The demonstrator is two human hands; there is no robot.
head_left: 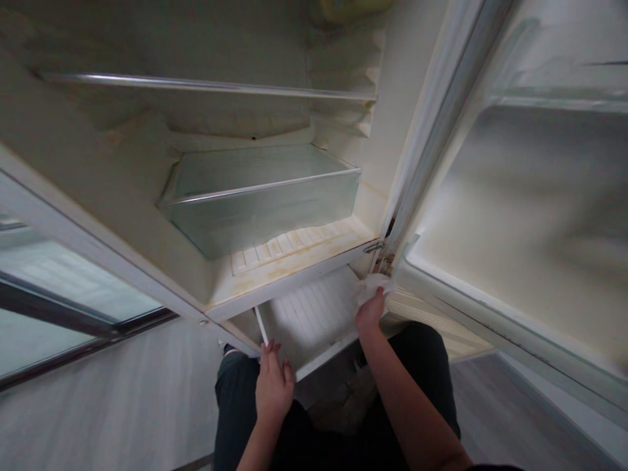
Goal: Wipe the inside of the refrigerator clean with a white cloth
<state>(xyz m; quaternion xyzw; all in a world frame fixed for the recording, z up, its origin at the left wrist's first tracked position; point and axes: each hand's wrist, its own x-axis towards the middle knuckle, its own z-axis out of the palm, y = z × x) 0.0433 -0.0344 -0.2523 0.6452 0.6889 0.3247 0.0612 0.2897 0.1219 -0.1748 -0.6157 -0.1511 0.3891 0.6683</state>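
I look down into an open, empty fridge [161,216]. My right hand [370,313] is closed on a white cloth [373,286] and presses it against the lower right corner, near the door hinge [377,248]. My left hand [273,383] rests on the front left edge of the open white bottom compartment [309,320], its fingers curled over the rim. A clear plastic drawer [260,196] sits above on the stained fridge floor.
The fridge door [530,216] stands open to the right. A glass shelf [206,85] spans the upper part. A window [59,288] lies at the left. My knees in dark trousers [235,399] are above the grey wooden floor [122,405].
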